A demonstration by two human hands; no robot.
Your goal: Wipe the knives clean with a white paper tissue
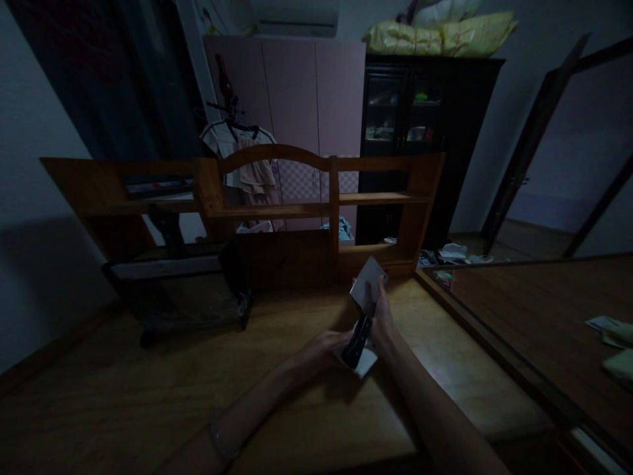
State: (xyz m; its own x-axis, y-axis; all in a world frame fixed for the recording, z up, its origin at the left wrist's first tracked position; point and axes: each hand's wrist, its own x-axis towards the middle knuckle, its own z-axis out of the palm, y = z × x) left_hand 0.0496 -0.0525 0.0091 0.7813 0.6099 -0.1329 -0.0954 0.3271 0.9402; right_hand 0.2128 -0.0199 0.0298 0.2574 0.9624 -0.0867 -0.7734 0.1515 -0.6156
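Observation:
A cleaver with a broad, shiny metal blade and a black riveted handle is held above the wooden tabletop, its blade pointing away from me. My right hand is closed at the blade's right side, with fingers along its edge. My left hand is closed on a white cloth or paper beside and beneath the black handle. The left fingertips are partly hidden by the handle and the white piece, so I cannot tell if they touch the handle itself.
A black-framed box with a dark upright piece stands on the tabletop at left. A wooden shelf rack rises along the back. The table's raised edge runs along the right. Hanging clothes and cabinets are behind.

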